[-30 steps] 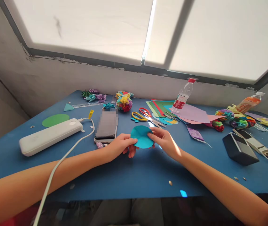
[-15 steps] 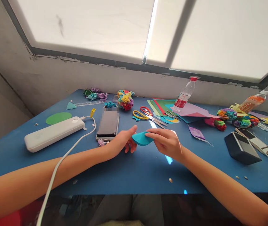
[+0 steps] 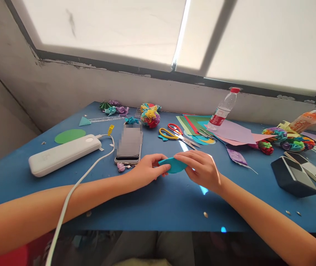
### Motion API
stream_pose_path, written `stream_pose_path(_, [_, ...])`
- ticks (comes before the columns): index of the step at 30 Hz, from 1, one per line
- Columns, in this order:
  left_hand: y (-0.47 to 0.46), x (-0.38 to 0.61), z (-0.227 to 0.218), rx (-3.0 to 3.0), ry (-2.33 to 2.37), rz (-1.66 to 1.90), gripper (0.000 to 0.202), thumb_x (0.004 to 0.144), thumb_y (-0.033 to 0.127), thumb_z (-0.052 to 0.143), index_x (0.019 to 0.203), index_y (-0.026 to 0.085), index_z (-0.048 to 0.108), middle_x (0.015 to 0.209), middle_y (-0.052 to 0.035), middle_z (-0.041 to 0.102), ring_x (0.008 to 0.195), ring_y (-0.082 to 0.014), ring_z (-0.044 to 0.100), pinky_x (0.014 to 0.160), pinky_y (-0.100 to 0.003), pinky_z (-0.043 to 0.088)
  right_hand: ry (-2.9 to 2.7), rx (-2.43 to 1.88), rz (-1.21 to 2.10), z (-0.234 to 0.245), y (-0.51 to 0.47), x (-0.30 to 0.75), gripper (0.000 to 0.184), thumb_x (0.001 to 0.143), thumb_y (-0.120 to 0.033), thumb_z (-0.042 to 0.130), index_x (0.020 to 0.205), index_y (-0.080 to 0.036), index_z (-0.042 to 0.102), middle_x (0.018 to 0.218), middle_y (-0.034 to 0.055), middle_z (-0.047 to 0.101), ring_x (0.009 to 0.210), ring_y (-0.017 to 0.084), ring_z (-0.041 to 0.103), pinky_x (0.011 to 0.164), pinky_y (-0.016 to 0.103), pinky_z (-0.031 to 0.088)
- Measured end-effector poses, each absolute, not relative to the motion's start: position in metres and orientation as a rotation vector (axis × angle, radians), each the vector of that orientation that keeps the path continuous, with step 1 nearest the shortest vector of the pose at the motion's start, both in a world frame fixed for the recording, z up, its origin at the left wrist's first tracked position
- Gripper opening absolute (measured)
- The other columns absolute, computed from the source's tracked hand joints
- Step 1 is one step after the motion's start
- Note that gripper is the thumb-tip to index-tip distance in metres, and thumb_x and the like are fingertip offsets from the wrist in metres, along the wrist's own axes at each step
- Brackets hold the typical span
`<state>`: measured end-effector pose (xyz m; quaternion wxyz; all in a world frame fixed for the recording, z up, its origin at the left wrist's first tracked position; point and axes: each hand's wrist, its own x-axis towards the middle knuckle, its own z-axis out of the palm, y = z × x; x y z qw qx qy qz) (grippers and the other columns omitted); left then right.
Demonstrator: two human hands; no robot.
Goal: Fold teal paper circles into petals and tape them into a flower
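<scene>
1. A white power bank [image 3: 65, 155] lies left of the smartphone [image 3: 129, 144].
2. My left hand [image 3: 146, 170], right of the smartphone and closer to me, pinches the folded turquoise paper [image 3: 177, 167] between thumb and fingers.
3. I hold that paper right of the smartphone, between both hands.
4. Scissors [image 3: 180, 137] lie on the desk [image 3: 160, 208], right of the smartphone.
5. My right hand [image 3: 204, 169], farther right of the smartphone, pinches the paper's other end.

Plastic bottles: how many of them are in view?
2: the red-capped bottle near the lilac paper sheet, and the white-capped bottle farther right. No others show.
</scene>
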<state>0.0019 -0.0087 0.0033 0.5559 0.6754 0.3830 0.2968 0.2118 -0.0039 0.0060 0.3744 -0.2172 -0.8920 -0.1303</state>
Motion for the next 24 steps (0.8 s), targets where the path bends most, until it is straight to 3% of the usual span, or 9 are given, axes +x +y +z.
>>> stream_pose_path(6, [-0.0134, 0.001, 0.0031, 1.768, 0.956, 0.774, 0.022, 0.083, 0.038, 0.054, 0.083, 0.017, 0.059, 0.065, 0.0041, 0.048, 0.055, -0.0088, 0.041, 0.05, -0.02, 0.034, -2.226, -0.682, -0.039, 0.0043, -0.0076, 0.2079, 0.036, 0.078, -0.003, 0.044, 0.106, -0.021, 0.058, 0.088, 0.0053, 0.064, 0.076, 0.014, 0.06, 0.065, 0.025, 0.051])
stream_pose_path(12, [-0.0142, 0.0015, 0.0014, 1.856, 0.985, 0.815, 0.025, 0.086, 0.037, 0.049, 0.087, 0.017, 0.063, 0.073, 0.0014, 0.058, 0.057, -0.0103, 0.044, 0.053, -0.021, 0.038, -2.306, -0.579, -0.134, 0.0063, -0.0052, 0.2102, 0.04, 0.078, -0.002, 0.042, 0.109, -0.023, 0.057, 0.087, 0.0053, 0.064, 0.078, 0.017, 0.057, 0.069, 0.032, 0.05])
stream_pose_path(16, [-0.0117, 0.0009, -0.0015, 1.862, 1.003, 0.851, 0.024, 0.085, 0.033, 0.051, 0.092, 0.018, 0.068, 0.084, -0.0016, 0.067, 0.073, -0.0157, 0.055, 0.062, -0.023, 0.043, -2.326, -0.67, -0.14, 0.0052, -0.0024, 0.2119, 0.04, 0.076, -0.001, 0.043, 0.109, -0.02, 0.056, 0.091, 0.0068, 0.064, 0.081, 0.018, 0.057, 0.074, 0.035, 0.049])
stream_pose_path(24, [-0.0148, 0.0004, 0.0029, 1.77, 0.959, 0.797, 0.028, 0.085, 0.036, 0.05, 0.087, 0.015, 0.068, 0.08, -0.0025, 0.067, 0.072, -0.0166, 0.057, 0.062, -0.023, 0.044, -2.348, -0.598, -0.138, 0.0046, -0.0033, 0.2135, 0.038, 0.082, -0.005, 0.042, 0.112, -0.023, 0.055, 0.091, 0.005, 0.066, 0.082, 0.017, 0.059, 0.075, 0.034, 0.048])
